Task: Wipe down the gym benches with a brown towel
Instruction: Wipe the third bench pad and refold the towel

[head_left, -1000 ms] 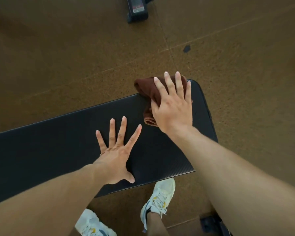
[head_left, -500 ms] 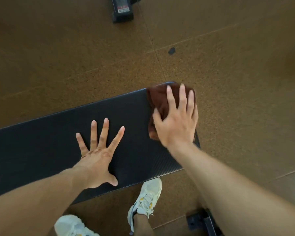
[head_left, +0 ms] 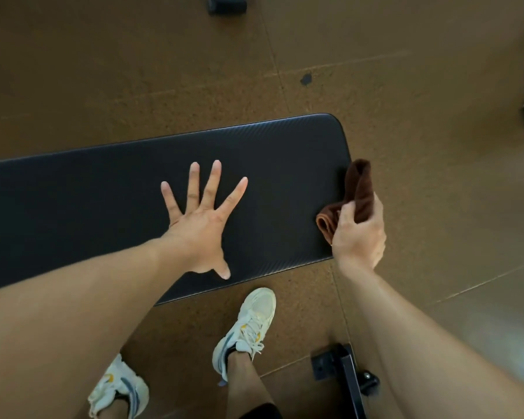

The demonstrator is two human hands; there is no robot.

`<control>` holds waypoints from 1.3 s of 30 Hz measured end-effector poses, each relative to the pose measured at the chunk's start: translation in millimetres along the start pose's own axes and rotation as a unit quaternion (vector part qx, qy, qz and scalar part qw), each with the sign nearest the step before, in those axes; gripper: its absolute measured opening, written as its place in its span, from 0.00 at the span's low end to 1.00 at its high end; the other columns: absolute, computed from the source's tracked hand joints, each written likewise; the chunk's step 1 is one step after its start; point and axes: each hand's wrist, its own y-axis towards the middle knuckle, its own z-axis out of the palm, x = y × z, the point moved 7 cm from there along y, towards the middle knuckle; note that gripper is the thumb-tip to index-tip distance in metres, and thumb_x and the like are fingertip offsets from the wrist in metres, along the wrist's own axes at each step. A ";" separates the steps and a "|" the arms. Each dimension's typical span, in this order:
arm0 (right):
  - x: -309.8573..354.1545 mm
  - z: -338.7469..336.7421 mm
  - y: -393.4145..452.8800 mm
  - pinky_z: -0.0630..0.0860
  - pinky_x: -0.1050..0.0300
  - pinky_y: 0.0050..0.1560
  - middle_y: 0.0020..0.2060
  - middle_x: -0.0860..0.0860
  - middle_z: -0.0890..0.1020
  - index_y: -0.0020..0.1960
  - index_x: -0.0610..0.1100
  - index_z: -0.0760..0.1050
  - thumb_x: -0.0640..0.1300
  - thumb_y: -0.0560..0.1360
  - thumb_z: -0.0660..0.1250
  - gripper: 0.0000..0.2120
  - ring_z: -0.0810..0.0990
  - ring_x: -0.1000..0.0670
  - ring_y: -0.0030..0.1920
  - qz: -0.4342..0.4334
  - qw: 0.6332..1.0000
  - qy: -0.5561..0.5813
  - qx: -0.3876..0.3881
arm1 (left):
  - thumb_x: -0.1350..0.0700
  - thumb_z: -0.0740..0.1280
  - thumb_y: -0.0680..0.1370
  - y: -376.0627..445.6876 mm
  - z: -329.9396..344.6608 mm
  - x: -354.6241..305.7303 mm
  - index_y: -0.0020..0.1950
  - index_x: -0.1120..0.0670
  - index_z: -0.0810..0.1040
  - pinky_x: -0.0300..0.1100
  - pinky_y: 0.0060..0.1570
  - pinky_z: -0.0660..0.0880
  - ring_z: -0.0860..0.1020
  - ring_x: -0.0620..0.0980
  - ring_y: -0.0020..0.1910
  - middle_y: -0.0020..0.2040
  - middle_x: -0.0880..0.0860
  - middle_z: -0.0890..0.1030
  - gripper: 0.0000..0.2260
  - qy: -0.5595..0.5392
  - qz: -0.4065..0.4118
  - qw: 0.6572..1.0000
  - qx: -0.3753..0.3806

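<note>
The brown towel (head_left: 359, 192) is gripped by the right hand (head_left: 359, 234) just off the gym bench's (head_left: 103, 201) right end, while the left hand (head_left: 200, 225) is spread flat on the pad.

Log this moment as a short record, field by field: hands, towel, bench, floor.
left hand: flat on the bench pad, fingers spread
right hand: grips the brown towel at the pad's right end
brown towel: bunched, at the pad's end edge, off its top
bench pad: black, textured
floor: brown, speckled, with a dark spot
</note>
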 end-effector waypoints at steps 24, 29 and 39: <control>163.0 162.5 -363.1 0.75 0.49 0.72 0.72 0.59 0.76 0.74 0.65 0.69 0.55 0.87 0.57 0.17 0.73 0.53 0.74 0.021 0.879 0.132 0.458 | 0.31 0.66 0.74 -165.4 42.8 207.9 0.65 0.41 0.79 0.46 0.51 0.83 0.86 0.48 0.54 0.57 0.48 0.86 0.23 -0.704 -0.120 0.699 -0.035; 167.0 101.9 -309.2 0.82 0.45 0.61 0.52 0.56 0.87 0.64 0.60 0.79 0.62 0.84 0.60 0.14 0.85 0.52 0.55 0.101 0.901 0.163 0.388 | 0.40 0.78 0.67 -170.7 17.3 173.8 0.62 0.48 0.80 0.45 0.45 0.84 0.87 0.50 0.48 0.52 0.51 0.88 0.26 -0.672 -0.062 0.738 -0.004; 112.7 11.1 -180.3 0.75 0.58 0.23 0.39 0.40 0.86 0.49 0.37 0.82 0.45 0.79 0.74 0.10 0.84 0.44 0.30 0.287 0.860 0.218 0.360 | 0.54 0.64 0.85 -99.1 -6.4 89.8 0.55 0.54 0.83 0.54 0.51 0.84 0.86 0.56 0.48 0.50 0.57 0.86 0.08 -0.675 -0.173 0.717 -0.031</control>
